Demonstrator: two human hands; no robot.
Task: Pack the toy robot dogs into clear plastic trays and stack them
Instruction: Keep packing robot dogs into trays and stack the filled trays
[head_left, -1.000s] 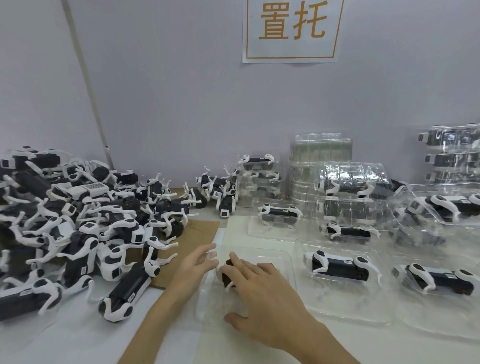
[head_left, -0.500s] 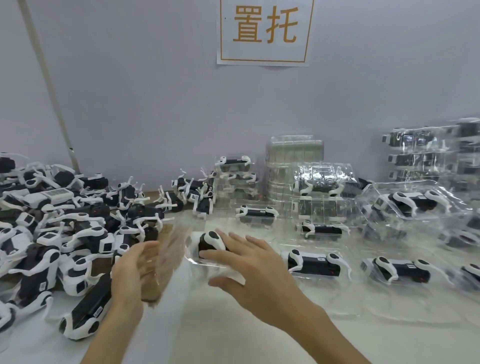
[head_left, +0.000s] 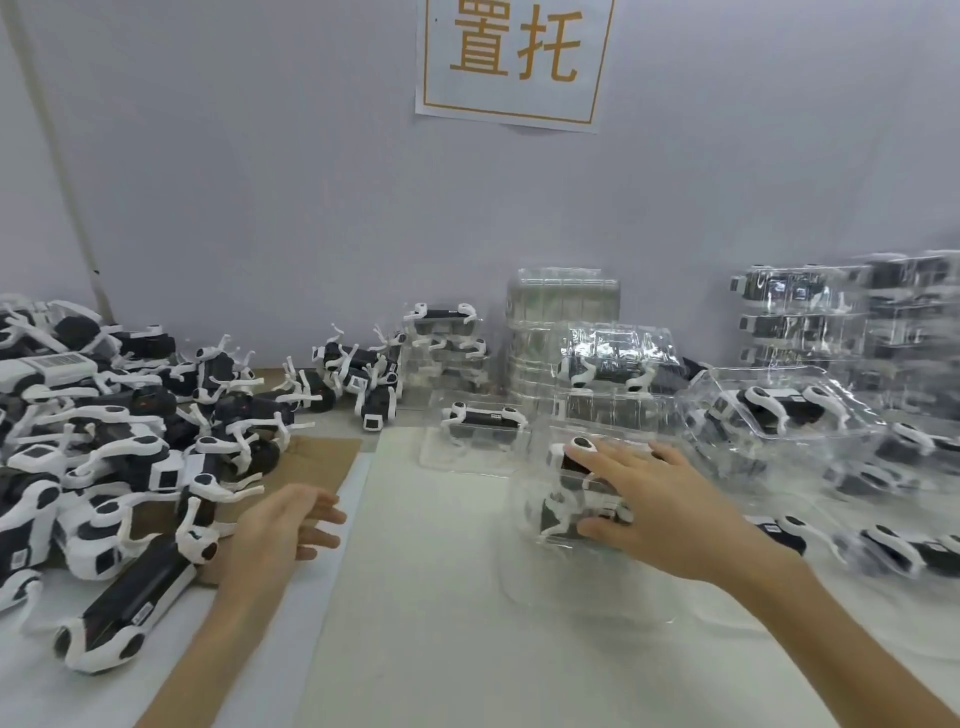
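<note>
My right hand grips a clear plastic tray with a black-and-white toy robot dog inside, fingers spread over the top and thumb at the front. The tray hangs tilted just above the white table mat. My left hand hovers empty with relaxed fingers beside the big pile of loose robot dogs. One loose dog lies just left of that wrist.
Packed trays crowd the right side, with a taller stack at the back right. A stack of empty trays stands against the wall. Another packed tray sits mid-table. Brown cardboard lies under the pile.
My right hand has lifted the tray with the dog off the mat and carried it to the right. My left hand let go of the tray and drew back toward the pile.
</note>
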